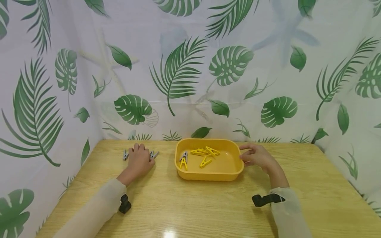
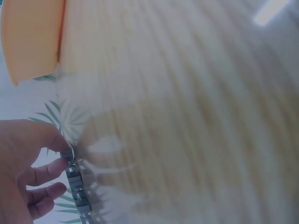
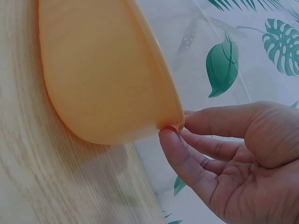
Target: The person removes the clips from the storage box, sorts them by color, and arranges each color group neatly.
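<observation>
A yellow plastic bin (image 1: 209, 176) stands on the table, holding several yellow clothespins (image 1: 205, 162) and a grey clothespin (image 1: 184, 155) at its left end. My right hand (image 1: 257, 156) pinches the bin's right rim between thumb and fingers, close up in the right wrist view. Left of the bin, my left hand (image 1: 138, 161) is low over a row of grey clothespins (image 2: 80, 200). Its thumb and index finger pinch the nearest grey clothespin (image 2: 68, 154). Beyond the hand, another grey clothespin (image 1: 125, 155) shows at the left; the palm hides part of the row.
The wooden table (image 1: 190, 208) ends at the back against a leaf-print cloth (image 1: 190, 66), which also hangs along both sides. A black wrist mount (image 1: 125, 204) sits on the left sleeve, and another black mount (image 1: 266, 199) on the right.
</observation>
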### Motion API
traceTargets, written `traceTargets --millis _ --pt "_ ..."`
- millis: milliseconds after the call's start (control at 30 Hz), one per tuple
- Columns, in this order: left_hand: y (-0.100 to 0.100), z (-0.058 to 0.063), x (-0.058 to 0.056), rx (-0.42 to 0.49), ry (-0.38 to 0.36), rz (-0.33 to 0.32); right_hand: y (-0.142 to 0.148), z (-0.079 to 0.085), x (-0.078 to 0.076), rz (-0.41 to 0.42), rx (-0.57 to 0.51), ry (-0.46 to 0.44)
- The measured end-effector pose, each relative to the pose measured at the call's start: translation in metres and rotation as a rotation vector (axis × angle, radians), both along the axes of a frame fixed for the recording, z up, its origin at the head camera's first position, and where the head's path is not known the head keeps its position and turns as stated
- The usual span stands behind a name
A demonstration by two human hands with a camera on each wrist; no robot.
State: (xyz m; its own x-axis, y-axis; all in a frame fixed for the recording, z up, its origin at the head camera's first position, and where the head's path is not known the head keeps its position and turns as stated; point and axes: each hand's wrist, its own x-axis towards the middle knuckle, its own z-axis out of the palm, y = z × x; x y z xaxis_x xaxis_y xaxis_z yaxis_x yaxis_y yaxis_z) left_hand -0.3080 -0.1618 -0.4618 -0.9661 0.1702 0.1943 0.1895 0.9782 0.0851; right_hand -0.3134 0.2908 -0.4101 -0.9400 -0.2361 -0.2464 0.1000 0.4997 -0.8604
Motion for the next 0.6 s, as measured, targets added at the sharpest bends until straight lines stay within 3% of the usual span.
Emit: traceTargets --millis 433,600 --pt "0.0009 0.0007 0.0000 0.007 -0.022 0.026 -0.0003 0.0002 0.0002 0.004 -0.012 0.006" --pt "0.0021 0.0049 0.0004 0.027 0.000 0.005 0.0002 -0.0014 0.0001 0.005 -0.013 0.005"
